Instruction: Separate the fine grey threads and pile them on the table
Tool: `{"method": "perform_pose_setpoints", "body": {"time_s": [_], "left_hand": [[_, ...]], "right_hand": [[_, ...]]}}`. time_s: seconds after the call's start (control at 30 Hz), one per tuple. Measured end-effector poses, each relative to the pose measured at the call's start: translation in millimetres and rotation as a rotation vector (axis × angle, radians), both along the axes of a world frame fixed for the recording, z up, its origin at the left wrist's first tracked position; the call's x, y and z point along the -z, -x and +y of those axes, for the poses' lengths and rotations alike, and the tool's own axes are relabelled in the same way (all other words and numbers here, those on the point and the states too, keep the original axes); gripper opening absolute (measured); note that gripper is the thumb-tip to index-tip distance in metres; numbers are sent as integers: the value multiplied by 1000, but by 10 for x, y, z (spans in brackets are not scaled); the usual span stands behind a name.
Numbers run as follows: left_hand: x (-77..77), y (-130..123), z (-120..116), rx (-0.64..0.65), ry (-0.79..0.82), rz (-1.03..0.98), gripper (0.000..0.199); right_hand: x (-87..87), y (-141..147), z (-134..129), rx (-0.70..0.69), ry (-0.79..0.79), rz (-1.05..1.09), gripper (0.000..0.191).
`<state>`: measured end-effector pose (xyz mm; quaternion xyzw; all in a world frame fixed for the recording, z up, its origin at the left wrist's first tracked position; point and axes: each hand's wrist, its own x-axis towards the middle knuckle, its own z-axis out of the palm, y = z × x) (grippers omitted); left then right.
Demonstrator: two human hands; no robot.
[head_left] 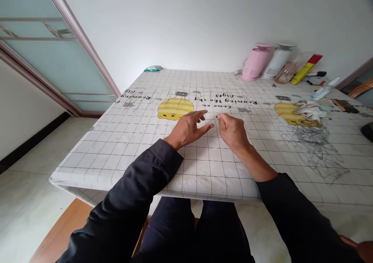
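Observation:
Over the middle of the table, my left hand (190, 128) has its thumb and fingers apart, pointing right, with nothing visible gripped between them. Just to its right, my right hand (231, 129) is closed, thumb and index finger pinched together. Whatever the pinch holds is too small to make out. A narrow gap separates the two hands. Beneath them lies a white checked tablecloth (140, 146) printed with yellow striped balloon-like figures and black lettering. On the right of the table spreads a tangle of thin dark thread (317, 142).
At the back right stand a pink cylinder device (255, 63), a white one (276, 63), a bottle (287, 72) and a yellow-red box (305, 69). Crumpled white cloth (313, 109) and a clear bottle (325, 89) lie at right. A green packet (153, 68) rests at the back left.

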<state>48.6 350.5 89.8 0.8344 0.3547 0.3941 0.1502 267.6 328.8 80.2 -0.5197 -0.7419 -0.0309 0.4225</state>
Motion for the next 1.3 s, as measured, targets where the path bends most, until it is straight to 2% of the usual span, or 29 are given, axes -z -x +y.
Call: {"method": "perform_pose_setpoints", "body": {"time_s": [0.07, 0.13, 0.6, 0.83, 1.03, 1.2, 1.3], "left_hand": [[32, -47, -11, 72, 19, 3, 38], [47, -78, -28, 89, 27, 11, 29], [89, -89, -23, 45, -13, 46, 34], [76, -40, -25, 125, 109, 64, 31], [81, -24, -20, 148, 82, 84, 34], [-18, 45, -26, 158, 221, 34, 35], [-144, 129, -4, 101, 295, -132, 54]], "right_hand": [[13, 52, -19, -27, 34, -11, 34], [29, 91, -34, -59, 58, -19, 35], [106, 152, -44, -75, 55, -28, 34], [18, 70, -33, -68, 44, 37, 40], [6, 24, -18, -54, 68, 54, 42], [-6, 10, -23, -69, 76, 75, 37], [-41, -11, -27, -65, 80, 112, 36]]}}
